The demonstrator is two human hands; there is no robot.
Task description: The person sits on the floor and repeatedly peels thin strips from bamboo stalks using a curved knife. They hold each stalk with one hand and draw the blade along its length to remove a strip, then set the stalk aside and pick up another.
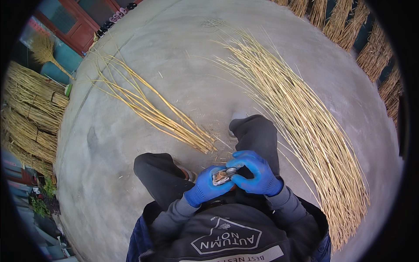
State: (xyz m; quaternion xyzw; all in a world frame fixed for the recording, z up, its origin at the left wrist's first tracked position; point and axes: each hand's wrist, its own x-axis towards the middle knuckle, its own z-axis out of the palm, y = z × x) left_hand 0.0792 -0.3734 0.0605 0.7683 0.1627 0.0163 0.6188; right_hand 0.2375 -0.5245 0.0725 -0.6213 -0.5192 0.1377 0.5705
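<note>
Both hands wear blue work gloves and meet in front of my body. My left hand (207, 187) is closed around a small metal piece with a tan, wood-like part (221, 176); I cannot make out its exact kind. My right hand (256, 173) is closed beside it, thumb and fingers pinching at its shiny metal side. The gloves hide much of the piece. Just beyond my hands, a thin bunch of long yellow stalks (168, 124) lies on the concrete floor, its cut ends towards me.
To my right lies a large spread of long straw-coloured stalks (301, 118). Tied bundles (32, 113) are stacked at the far left, below a straw broom (46, 50). More bundles (375, 52) stand along the right wall. Shoes (114, 19) line the red door (76, 30).
</note>
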